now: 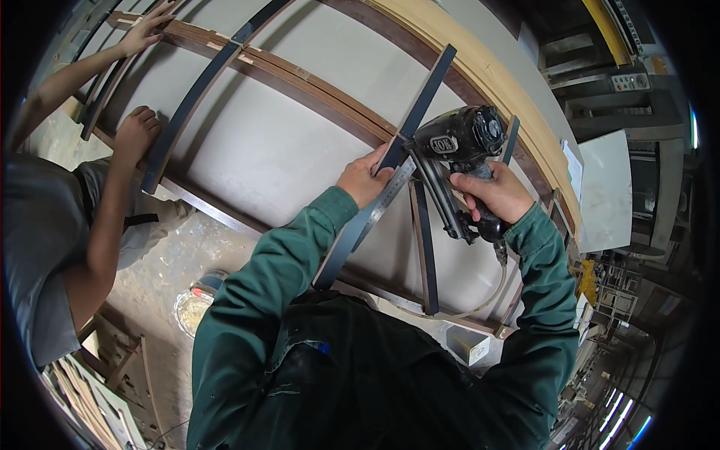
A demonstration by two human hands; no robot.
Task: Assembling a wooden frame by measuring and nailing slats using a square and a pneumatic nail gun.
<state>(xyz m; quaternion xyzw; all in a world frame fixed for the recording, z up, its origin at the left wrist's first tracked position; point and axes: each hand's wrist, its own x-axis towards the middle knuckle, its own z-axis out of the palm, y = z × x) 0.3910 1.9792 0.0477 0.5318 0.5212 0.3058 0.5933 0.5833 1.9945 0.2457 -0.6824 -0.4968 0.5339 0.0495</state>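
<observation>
Nail gun (450, 141), gripped in the right hand (498, 193), sits just right of, perhaps touching, the dark slat (424, 97) that the left hand (364, 178) pinches, its length running near-left to far-right.

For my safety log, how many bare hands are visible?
4: the wearer's left hand on a dark strip, right hand gripping the nail gun; at left, a co-worker's upper hand on the brown frame, lower hand curled.

From the head, one wide fisheye view looks steeply down at the nearby hands (504, 193)
</observation>
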